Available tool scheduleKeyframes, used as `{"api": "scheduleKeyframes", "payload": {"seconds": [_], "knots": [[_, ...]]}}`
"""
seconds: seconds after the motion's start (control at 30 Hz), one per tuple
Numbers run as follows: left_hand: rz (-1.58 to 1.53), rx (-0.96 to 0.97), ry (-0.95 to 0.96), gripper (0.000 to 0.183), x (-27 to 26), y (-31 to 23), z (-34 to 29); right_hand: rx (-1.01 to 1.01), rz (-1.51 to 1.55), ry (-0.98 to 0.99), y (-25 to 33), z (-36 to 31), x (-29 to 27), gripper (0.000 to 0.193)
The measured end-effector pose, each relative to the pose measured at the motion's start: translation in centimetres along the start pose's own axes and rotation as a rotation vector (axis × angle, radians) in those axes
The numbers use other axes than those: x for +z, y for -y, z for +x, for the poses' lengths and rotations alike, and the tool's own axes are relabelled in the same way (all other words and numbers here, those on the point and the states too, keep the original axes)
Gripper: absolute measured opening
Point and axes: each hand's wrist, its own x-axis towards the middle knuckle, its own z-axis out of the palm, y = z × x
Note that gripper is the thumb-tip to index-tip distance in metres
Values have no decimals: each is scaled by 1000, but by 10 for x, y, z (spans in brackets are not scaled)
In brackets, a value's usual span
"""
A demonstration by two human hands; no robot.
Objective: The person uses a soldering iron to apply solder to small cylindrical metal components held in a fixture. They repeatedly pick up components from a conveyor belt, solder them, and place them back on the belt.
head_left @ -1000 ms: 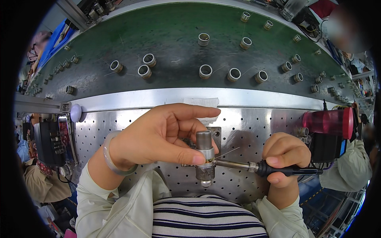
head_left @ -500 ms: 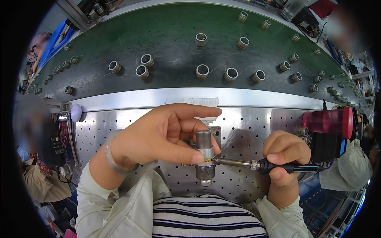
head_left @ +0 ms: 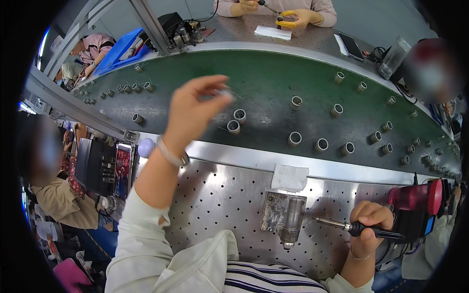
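Observation:
My left hand [head_left: 195, 110] is stretched out above the green belt, smeared by motion. Thumb and fingers are closed on a small metal ring [head_left: 225, 94], blurred, with a thin wire standing out beside it. My right hand [head_left: 369, 222] grips the black handle of a soldering iron [head_left: 344, 225], whose tip points left toward the metal post. That cylindrical metal post [head_left: 293, 215] lies on a dark, worn metal block [head_left: 273, 212] on the perforated bench, with no ring around it. Fine wire strands show near the iron's tip.
Several metal rings [head_left: 295, 138] stand on the green conveyor belt [head_left: 264, 93]. A folded white cloth [head_left: 290, 177] lies behind the block. At right is a pink-red container [head_left: 415, 196]; at left, a box with a red display [head_left: 123, 163]. Across the belt, a co-worker's hands [head_left: 305, 18] wear yellow finger covers.
My left hand has left the post and swung forward and left over the belt, taking the ring off. The iron has come away from the post. The view has shifted left and up.

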Motion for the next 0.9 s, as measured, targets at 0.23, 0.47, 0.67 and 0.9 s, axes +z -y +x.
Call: {"api": "scheduleKeyframes", "payload": {"seconds": [0.23, 0.47, 0.67, 0.9], "knots": [[970, -53, -363, 32, -150, 93, 63, 84, 3, -12, -2, 5, 7, 29], [772, 409, -166, 19, -47, 6, 4, 95, 18, -15, -6, 3, -3, 24], [869, 357, -15, 34, 4, 5, -43, 97, 43, -23, -2, 3, 1, 24], [275, 62, 228, 18, 14, -34, -65, 83, -36, -43, 0, 5, 5, 32]]}}
